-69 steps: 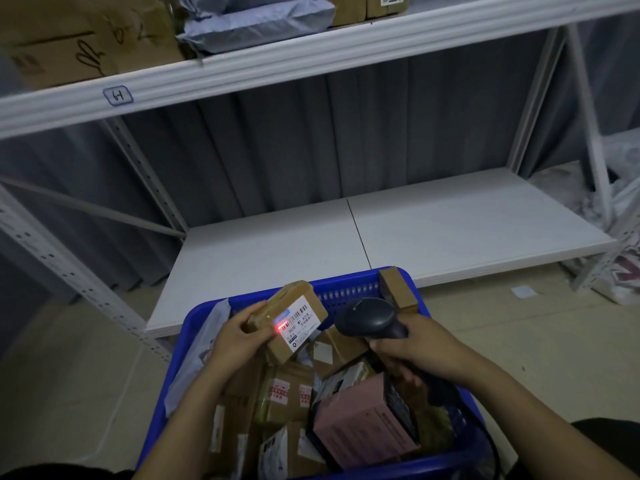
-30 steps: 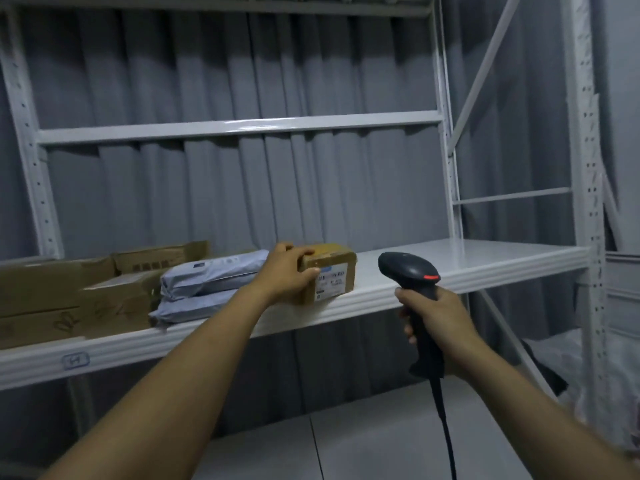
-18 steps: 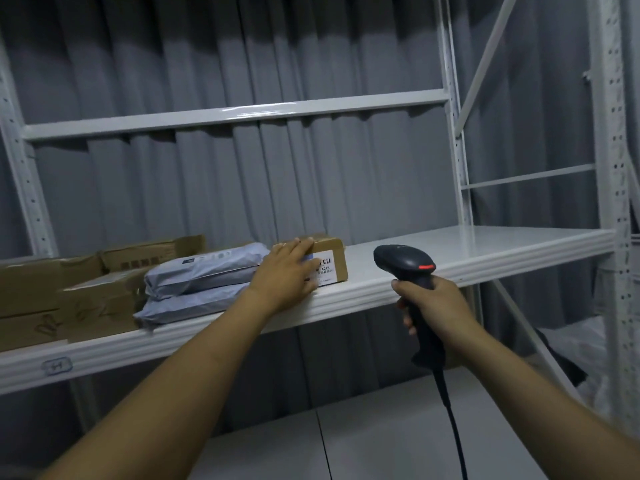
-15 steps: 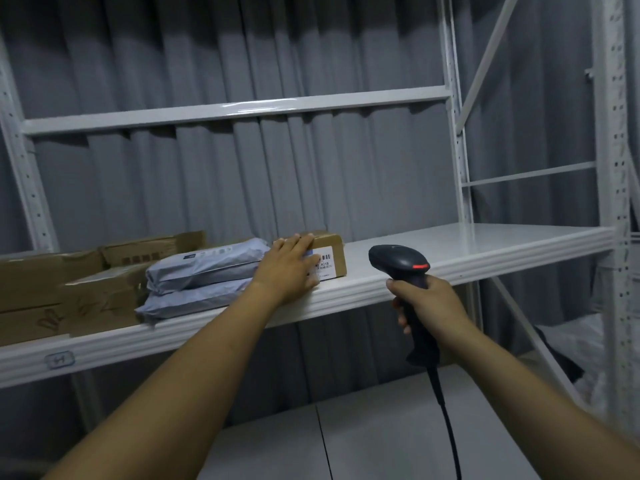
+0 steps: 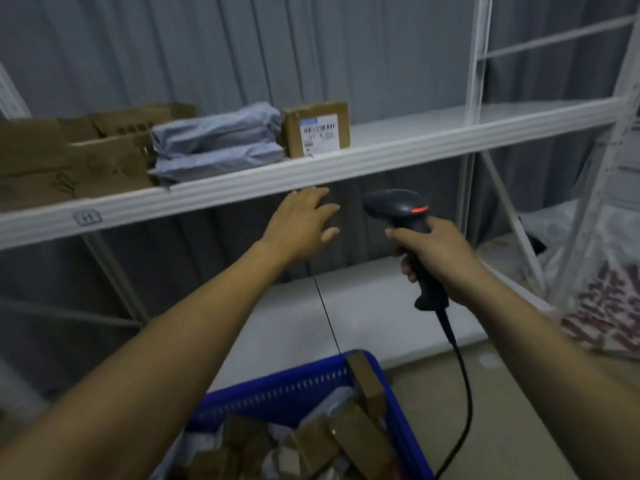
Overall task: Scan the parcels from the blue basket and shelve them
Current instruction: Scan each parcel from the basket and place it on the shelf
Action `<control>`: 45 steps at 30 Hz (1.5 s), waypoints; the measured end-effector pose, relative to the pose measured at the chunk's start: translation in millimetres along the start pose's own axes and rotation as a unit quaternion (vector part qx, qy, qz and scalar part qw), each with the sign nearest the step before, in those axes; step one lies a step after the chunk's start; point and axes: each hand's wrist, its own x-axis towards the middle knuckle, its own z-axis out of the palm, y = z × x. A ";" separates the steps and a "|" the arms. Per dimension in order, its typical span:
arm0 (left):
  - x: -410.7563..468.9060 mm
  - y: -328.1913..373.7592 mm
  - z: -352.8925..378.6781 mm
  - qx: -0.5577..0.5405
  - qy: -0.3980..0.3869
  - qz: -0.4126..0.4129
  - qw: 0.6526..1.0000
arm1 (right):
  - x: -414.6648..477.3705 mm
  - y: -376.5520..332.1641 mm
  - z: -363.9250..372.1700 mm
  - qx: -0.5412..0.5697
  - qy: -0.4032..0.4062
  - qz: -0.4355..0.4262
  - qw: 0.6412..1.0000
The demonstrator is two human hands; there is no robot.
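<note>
Finds the labelled parcel [image 5: 317, 128] standing on the shelf [image 5: 381, 150] at 12 o'clock, label outward, just beside the grey mailer bags [image 5: 218, 140] at its 9 o'clock and close to the front lip. Shows the left hand [image 5: 301, 221] released, fingers spread, holding nothing, just below that lip. Shows the right hand [image 5: 433, 251] clenched round the scanner [image 5: 398, 206] at 3 o'clock, with the cable [image 5: 464, 393] trailing past the blue basket [image 5: 284, 389] at 6 o'clock, which holds more heaped parcels [image 5: 346, 441]. Probably calls for a reach into the basket next. Risks catching the cable on the basket rim or on the box jutting at its corner, jerking the scanner off aim or tipping that box out.
</note>
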 end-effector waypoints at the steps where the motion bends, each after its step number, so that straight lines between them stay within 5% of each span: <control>1: -16.5 7.0 18.6 -0.016 -0.015 -0.003 1.000 | -11.4 14.6 2.1 -0.008 -0.008 0.020 1.000; 11: -161.3 95.4 185.2 -0.169 -0.295 -0.108 0.934 | -76.5 173.7 13.0 -0.040 -0.011 0.222 0.974; 18: -146.6 150.0 262.9 -0.274 -0.350 -0.229 0.866 | -43.0 216.1 11.3 -0.089 -0.003 0.245 0.965; 24: -133.3 187.6 297.7 -0.327 -0.223 -0.343 0.852 | -26.6 229.0 16.9 -0.116 -0.035 0.261 0.958; 28: -141.9 173.8 307.6 -0.386 -0.217 -0.427 0.788 | -21.0 226.9 23.5 -0.128 -0.047 0.258 0.957; 37: -192.7 109.8 251.2 -0.582 0.008 -0.635 0.509 | -26.0 207.5 49.9 -0.138 -0.100 0.233 0.958; 45: -257.7 38.5 202.7 -0.545 0.068 -0.622 0.558 | -55.2 192.8 74.3 -0.186 -0.226 0.181 0.939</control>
